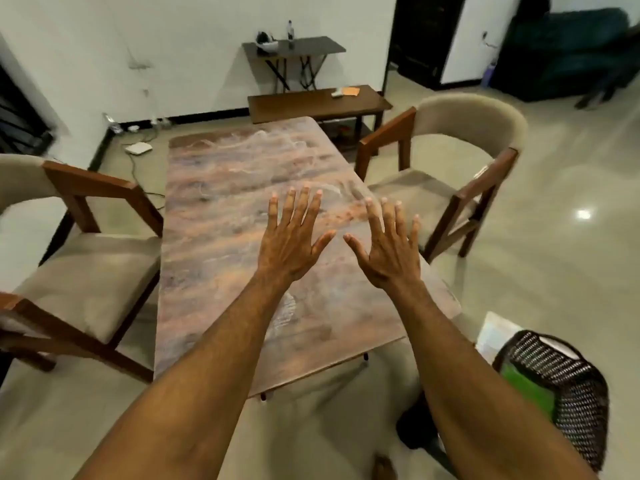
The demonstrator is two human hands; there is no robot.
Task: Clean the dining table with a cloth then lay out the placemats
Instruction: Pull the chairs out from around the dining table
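Marbled brown rectangular counter [242, 209] runs lengthwise away from me. Splayed and empty over near end: left grip [291, 244], right grip [388, 251]. No cloth visible; green item [530, 386] in black woven basket [571, 393] sits nearer right grip.

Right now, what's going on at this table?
A person stands at the near end of the dining table, with the left hand and right hand stretched out over it, fingers spread, holding nothing. No cloth or placemat is on the tabletop. A left chair and a right chair flank its long sides.
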